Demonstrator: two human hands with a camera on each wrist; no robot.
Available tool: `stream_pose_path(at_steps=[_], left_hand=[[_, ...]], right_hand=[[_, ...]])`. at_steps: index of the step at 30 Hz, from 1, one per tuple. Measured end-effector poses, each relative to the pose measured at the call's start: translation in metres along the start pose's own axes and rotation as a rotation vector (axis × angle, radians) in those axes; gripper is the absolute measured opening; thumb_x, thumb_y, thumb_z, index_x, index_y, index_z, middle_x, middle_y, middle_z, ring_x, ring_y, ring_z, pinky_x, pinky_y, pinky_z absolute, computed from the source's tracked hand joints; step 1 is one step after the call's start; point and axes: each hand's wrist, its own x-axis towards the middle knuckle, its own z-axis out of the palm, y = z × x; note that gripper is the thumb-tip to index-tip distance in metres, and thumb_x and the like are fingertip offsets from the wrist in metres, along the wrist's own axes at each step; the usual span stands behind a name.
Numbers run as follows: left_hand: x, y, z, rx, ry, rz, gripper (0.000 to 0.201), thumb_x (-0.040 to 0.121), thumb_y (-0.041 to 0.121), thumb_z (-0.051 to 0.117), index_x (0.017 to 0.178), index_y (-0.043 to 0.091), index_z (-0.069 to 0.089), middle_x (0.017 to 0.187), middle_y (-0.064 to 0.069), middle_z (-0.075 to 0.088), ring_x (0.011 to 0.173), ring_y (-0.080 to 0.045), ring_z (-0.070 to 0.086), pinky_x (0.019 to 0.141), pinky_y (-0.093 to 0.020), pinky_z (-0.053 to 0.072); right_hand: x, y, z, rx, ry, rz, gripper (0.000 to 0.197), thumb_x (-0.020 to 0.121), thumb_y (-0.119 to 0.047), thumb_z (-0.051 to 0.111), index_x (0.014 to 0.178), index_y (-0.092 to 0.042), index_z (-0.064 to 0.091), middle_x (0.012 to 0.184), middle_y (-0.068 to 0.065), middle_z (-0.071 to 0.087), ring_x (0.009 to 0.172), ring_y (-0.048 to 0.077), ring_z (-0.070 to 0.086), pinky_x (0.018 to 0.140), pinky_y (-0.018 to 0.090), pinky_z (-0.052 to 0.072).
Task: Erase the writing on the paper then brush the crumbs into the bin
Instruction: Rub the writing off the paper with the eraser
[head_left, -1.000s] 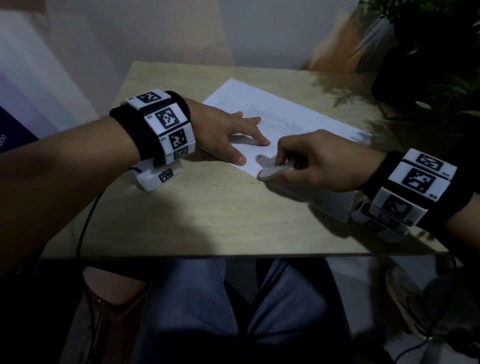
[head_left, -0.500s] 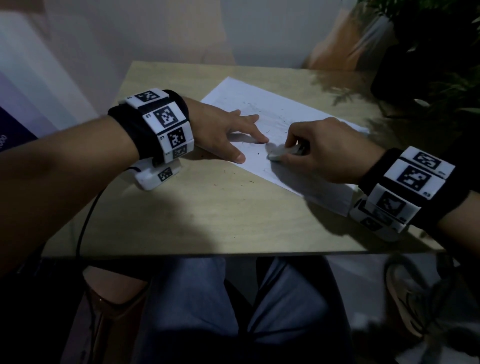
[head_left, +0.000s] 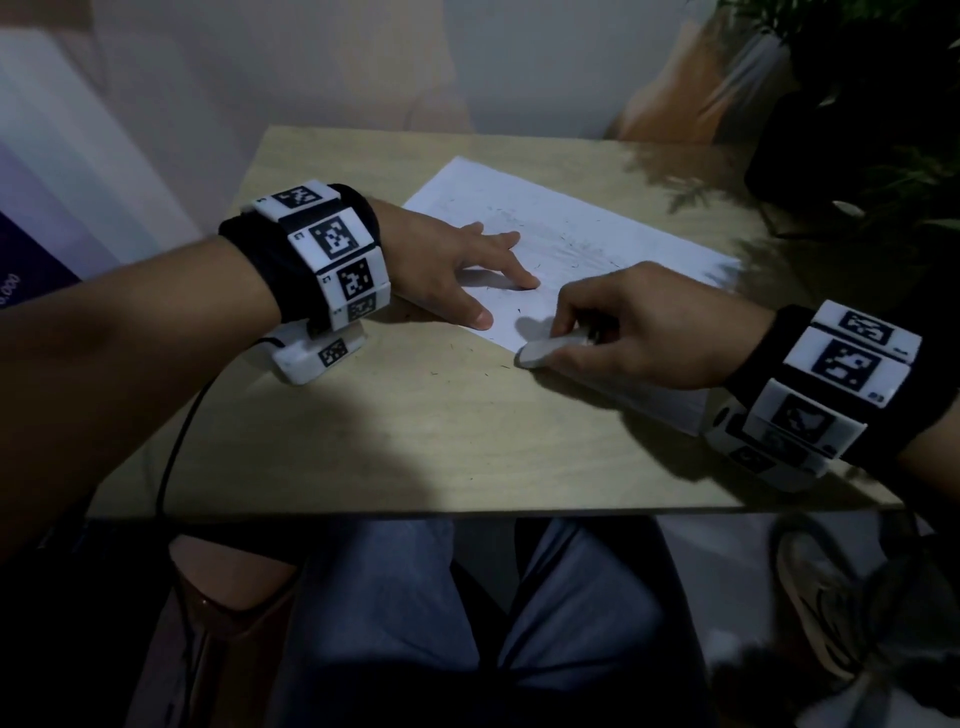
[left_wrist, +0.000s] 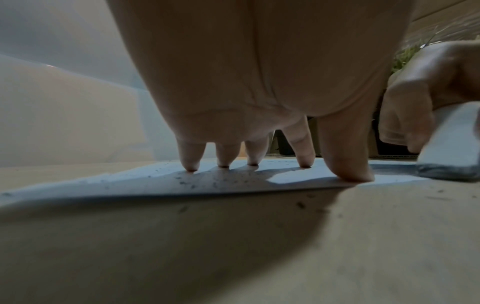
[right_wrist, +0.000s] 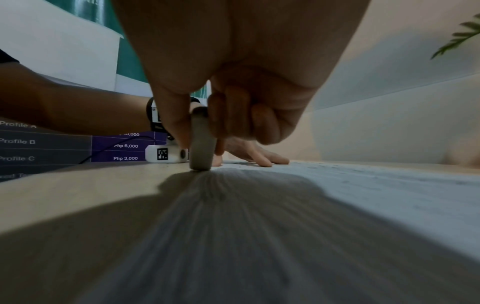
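I'm pinching the eraser (head_left: 553, 349) in my right hand (head_left: 639, 332), rubbing at the near edge of the paper (head_left: 613, 244), which is lying toward the tabletop's (head_left: 415, 441) far right corner. My left hand (head_left: 457, 270) is pressing it down flat, fingers (left_wrist: 191, 158) spread. Crumbs (head_left: 467, 358) are scattering over the sheet and bare wood. Risk here: I'm working right on the edge, so a hard stroke could catch and crease it. No bin is showing.

Paper (head_left: 597, 244) lies on table (head_left: 415, 441); left hand (head_left: 447, 270) on its left part, eraser (head_left: 550, 349) at near edge.
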Motion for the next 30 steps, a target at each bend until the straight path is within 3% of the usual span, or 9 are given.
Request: stream_pose_path(at_steps=[5,8,10,12,15,20,25,27,30], left_hand=[[0.001,-0.003,0.001,-0.007,0.0,0.012,0.064,0.094,0.054,0.063,0.145,0.068,0.027,0.166,0.026,-0.009,0.154,-0.004,-0.013,0.127,-0.048,0.001],[0.002,-0.004,0.001,-0.009,-0.004,0.007,0.065,0.093,0.055,0.064,0.145,0.068,0.027,0.166,0.027,-0.009,0.153,-0.003,-0.013,0.127,-0.048,0.0],[0.002,-0.004,0.001,-0.011,-0.003,0.011,0.065,0.093,0.054,0.064,0.145,0.068,0.028,0.166,0.027,-0.009,0.153,-0.003,-0.013,0.127,-0.048,0.0],[0.002,-0.004,0.001,-0.012,-0.003,0.013,0.064,0.094,0.053,0.064,0.145,0.068,0.028,0.166,0.027,-0.009,0.153,-0.003,-0.013,0.127,-0.048,0.001],[0.002,-0.004,0.001,-0.013,0.002,0.015,0.064,0.094,0.053,0.064,0.146,0.067,0.029,0.166,0.027,-0.009,0.153,-0.003,-0.013,0.127,-0.048,0.001],[0.002,-0.003,0.001,-0.016,-0.003,0.007,0.065,0.094,0.053,0.065,0.145,0.068,0.029,0.166,0.028,-0.009,0.153,-0.002,-0.013,0.127,-0.047,0.0],[0.001,-0.003,0.001,-0.02,0.001,0.013,0.065,0.094,0.052,0.065,0.146,0.066,0.029,0.166,0.027,-0.008,0.153,-0.002,-0.013,0.127,-0.045,0.0],[0.0,-0.003,0.0,-0.023,-0.002,0.009,0.065,0.094,0.052,0.065,0.146,0.066,0.029,0.166,0.027,-0.008,0.153,-0.002,-0.013,0.127,-0.046,0.0],[0.0,-0.002,0.0,-0.015,-0.009,0.004,0.065,0.094,0.053,0.064,0.146,0.067,0.028,0.166,0.028,-0.009,0.153,-0.002,-0.013,0.127,-0.046,0.0]], right_hand=[[0.006,0.011,0.003,-0.186,0.186,0.073,0.039,0.083,-0.061,0.064,0.082,-0.022,0.061,0.069,-0.009,0.06,0.068,0.016,0.056,0.06,0.032,0.037],[0.0,0.005,0.003,-0.071,0.048,0.004,0.029,0.084,-0.052,0.067,0.087,-0.023,0.065,0.072,-0.009,0.063,0.069,0.011,0.058,0.062,0.031,0.043],[0.0,0.004,-0.001,0.013,-0.006,0.023,0.034,0.079,-0.057,0.065,0.088,-0.024,0.067,0.073,-0.009,0.064,0.07,0.008,0.058,0.065,0.029,0.045],[0.003,0.009,-0.003,-0.04,0.066,0.089,0.04,0.077,-0.063,0.065,0.085,-0.024,0.066,0.073,-0.011,0.063,0.071,0.009,0.058,0.064,0.03,0.043],[0.005,0.014,-0.001,-0.213,0.196,0.088,0.035,0.084,-0.056,0.066,0.082,-0.021,0.063,0.071,-0.009,0.062,0.072,0.018,0.058,0.062,0.032,0.038],[-0.003,0.002,-0.001,0.011,-0.019,-0.001,0.042,0.077,-0.064,0.061,0.087,-0.023,0.068,0.071,-0.008,0.064,0.067,0.009,0.058,0.063,0.029,0.045],[0.004,0.015,-0.003,-0.224,0.195,0.105,0.038,0.084,-0.058,0.068,0.084,-0.021,0.063,0.073,-0.008,0.063,0.073,0.019,0.058,0.061,0.031,0.034],[0.001,0.011,-0.001,-0.209,0.158,0.042,0.035,0.086,-0.055,0.065,0.084,-0.02,0.064,0.072,-0.006,0.063,0.071,0.019,0.059,0.061,0.033,0.037],[-0.003,0.004,-0.004,-0.028,-0.003,0.016,0.038,0.079,-0.06,0.062,0.087,-0.023,0.068,0.07,-0.01,0.062,0.066,0.005,0.056,0.062,0.028,0.042]])
